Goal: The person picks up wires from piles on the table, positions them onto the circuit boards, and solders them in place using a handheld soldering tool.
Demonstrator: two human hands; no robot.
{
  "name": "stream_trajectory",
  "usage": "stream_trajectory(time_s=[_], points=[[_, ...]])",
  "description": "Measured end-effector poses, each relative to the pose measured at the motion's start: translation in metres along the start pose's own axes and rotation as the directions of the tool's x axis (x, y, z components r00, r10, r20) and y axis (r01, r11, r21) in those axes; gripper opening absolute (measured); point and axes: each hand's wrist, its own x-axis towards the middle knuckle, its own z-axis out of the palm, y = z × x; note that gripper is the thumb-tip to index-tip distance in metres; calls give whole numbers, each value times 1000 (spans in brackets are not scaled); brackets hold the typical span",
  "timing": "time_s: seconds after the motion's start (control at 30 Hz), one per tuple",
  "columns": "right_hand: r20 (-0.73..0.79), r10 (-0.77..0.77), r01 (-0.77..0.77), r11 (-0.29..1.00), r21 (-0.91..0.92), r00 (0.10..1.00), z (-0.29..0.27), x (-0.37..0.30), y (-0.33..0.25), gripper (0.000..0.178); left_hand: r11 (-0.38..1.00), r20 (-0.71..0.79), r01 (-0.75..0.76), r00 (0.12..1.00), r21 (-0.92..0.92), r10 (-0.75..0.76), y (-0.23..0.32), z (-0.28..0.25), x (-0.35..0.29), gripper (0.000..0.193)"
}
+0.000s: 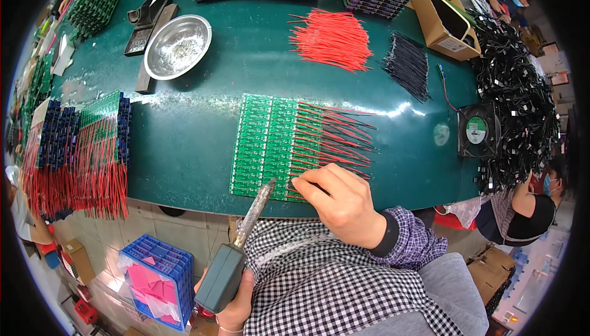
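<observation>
Head view: right hand point(344, 204) fingers point(307, 183) pinched nearly closed on a red wire point(332, 152) at the green circuit boards point(270, 145), near the counter point(184, 139) front edge. Left hand point(236, 305) wrapped shut round the soldering iron point(236, 256) handle (below the counter edge), long axis slanting up-right, tip at the boards. Open brown cardboard box point(445, 23) at far right corner; blue crate point(157, 274) on floor.

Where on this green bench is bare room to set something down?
Bare mat lies between the steel bowl and the circuit board panel, and between panel and small fan. Crowded: wired boards at left, black cable heap at right.
</observation>
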Motion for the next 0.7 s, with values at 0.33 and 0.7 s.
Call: stream_trajectory(time_s=[0.33,0.7], points=[[68,20,-17,999,-38,997,-3,1,-4,28,997,92,-64,993,-46,68,5,0,13,22],[116,37,-30,998,-55,993,-5,2,-6,30,996,140,-91,986,-17,92,8,2,17,23]])
